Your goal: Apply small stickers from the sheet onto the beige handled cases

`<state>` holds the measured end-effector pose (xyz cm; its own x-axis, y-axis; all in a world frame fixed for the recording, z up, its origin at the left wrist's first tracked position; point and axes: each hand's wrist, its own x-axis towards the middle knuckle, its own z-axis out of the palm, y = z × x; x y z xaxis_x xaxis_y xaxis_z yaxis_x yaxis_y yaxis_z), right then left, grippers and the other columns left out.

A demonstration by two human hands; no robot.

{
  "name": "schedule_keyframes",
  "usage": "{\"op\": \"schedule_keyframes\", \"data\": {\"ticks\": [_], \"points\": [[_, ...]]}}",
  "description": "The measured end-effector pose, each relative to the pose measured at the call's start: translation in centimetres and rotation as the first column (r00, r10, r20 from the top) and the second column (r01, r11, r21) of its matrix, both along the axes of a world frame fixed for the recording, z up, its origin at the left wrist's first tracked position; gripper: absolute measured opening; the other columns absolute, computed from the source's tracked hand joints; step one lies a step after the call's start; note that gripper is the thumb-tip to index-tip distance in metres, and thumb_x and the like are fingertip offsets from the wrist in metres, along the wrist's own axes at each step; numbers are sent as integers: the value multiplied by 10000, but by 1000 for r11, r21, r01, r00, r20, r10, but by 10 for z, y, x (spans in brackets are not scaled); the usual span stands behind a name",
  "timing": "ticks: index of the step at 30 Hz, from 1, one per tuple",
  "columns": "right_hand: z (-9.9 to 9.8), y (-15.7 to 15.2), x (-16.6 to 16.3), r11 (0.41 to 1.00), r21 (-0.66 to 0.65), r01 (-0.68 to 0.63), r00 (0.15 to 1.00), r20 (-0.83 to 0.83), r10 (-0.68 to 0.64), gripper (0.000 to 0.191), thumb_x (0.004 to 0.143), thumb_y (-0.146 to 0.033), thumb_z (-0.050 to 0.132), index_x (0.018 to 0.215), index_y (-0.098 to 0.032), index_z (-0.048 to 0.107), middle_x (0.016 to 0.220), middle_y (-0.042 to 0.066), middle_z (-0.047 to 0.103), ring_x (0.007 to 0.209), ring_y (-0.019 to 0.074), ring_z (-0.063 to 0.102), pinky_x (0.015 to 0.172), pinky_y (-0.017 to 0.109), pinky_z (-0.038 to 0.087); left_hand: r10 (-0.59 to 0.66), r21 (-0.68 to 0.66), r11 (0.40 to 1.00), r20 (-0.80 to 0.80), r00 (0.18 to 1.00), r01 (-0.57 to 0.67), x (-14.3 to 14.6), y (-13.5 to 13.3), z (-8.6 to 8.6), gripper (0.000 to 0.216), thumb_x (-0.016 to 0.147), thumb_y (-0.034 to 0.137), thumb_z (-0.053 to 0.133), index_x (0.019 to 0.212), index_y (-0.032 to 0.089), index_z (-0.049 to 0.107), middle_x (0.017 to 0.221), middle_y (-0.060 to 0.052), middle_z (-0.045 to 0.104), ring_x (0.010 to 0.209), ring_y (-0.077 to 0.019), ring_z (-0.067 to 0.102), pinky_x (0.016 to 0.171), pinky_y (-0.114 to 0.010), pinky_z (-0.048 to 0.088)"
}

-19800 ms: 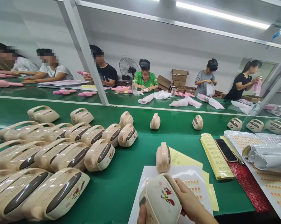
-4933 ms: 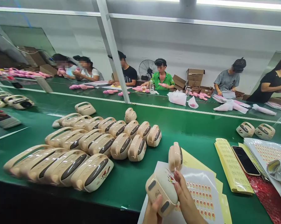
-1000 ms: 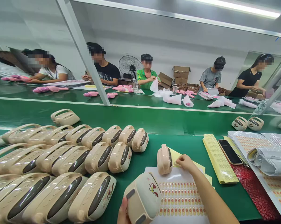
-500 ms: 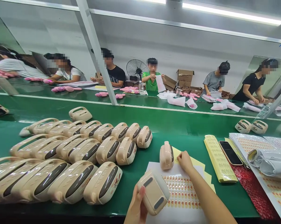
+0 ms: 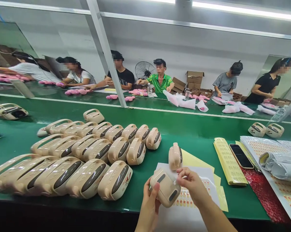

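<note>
My left hand point(image 5: 149, 201) grips a beige handheld device point(image 5: 165, 190) from below, its underside with two dark pads turned up. My right hand point(image 5: 191, 184) is pinched at the device's upper right edge, fingers closed; whether a small sticker is between them I cannot make out. Both hands hover over a white sticker sheet point(image 5: 203, 180) with rows of small orange stickers. Another beige device point(image 5: 175, 156) stands upright just beyond the sheet.
Several rows of beige devices point(image 5: 87, 154) fill the green belt point(image 5: 191, 135) at left. Yellow sticker sheets point(image 5: 229, 161), a phone point(image 5: 241, 156) and rolled sheets point(image 5: 278, 161) lie at right. Several people work along the far belt.
My right hand has come back from the top of the sticker sheet to the device. The left hand has turned the device so its underside faces up.
</note>
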<state>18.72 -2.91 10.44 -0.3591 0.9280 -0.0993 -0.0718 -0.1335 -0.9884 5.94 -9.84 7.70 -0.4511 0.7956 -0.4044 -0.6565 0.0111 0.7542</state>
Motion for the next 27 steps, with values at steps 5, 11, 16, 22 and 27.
{"op": "schedule_keyframes", "data": {"ticks": [5,11,16,22,27], "points": [[2,-17,-13,1000,-4,16,993,117,-16,238,542,-401,708,577,-180,627,964,45,549,682,141,463,639,278,349,17,-5,1000,-32,999,-18,5,0,-1,675,514,516,761,1084,280,488,978,-37,647,794,-222,648,632,-284,493],[1,-18,-13,997,68,44,981,188,-56,159,587,-335,659,565,-193,592,933,47,542,762,186,506,639,290,383,3,17,1000,-16,1000,-3,6,-4,2,629,541,483,759,1073,276,494,1003,-49,654,841,-245,653,670,-302,501],[-4,-27,-20,939,320,127,960,200,-198,98,665,-270,602,602,-205,563,934,70,516,863,217,519,645,299,434,29,21,999,8,1000,-29,6,-5,2,613,563,457,762,1082,277,489,990,-45,658,878,-251,647,688,-310,511],[-6,-30,-15,955,272,120,991,20,-131,223,708,-426,563,661,-212,528,819,35,522,738,168,521,628,282,443,-23,14,1000,118,993,22,2,-5,1,385,632,447,714,946,260,595,834,21,708,813,-206,663,684,-274,525],[-8,-2,54,821,341,457,831,166,-531,333,695,-536,528,701,-203,535,806,35,592,784,177,559,693,284,452,-86,-131,983,279,956,127,-15,-5,0,440,636,562,617,1019,346,629,853,34,743,1099,-316,545,811,-442,515]]}}
